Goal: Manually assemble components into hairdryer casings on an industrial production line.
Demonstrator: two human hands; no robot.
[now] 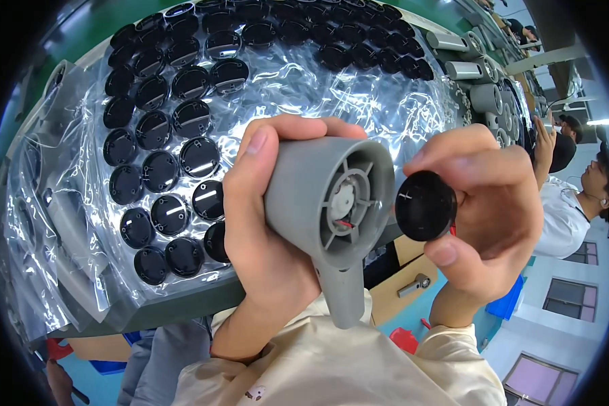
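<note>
My left hand [257, 210] is wrapped round the barrel of a grey hair dryer body [298, 183], its handle pointing down toward me. The dryer's round open end faces right and shows a spoked ring with a pale hub and a bit of red inside. Between the thumb and fingers of my right hand [494, 203] is a round, glossy black cap [425, 206]. The cap is held just right of the dryer's open end, apart from it. A small piece of red shows behind the cap, too hidden to name.
Rows of black round caps [199, 157] lie on clear plastic sheeting [277, 88] across the table. More grey dryer bodies [484, 98] stand at the far right. A cardboard box [392, 298] with a grey part on it is below. Other people [568, 196] sit farther right.
</note>
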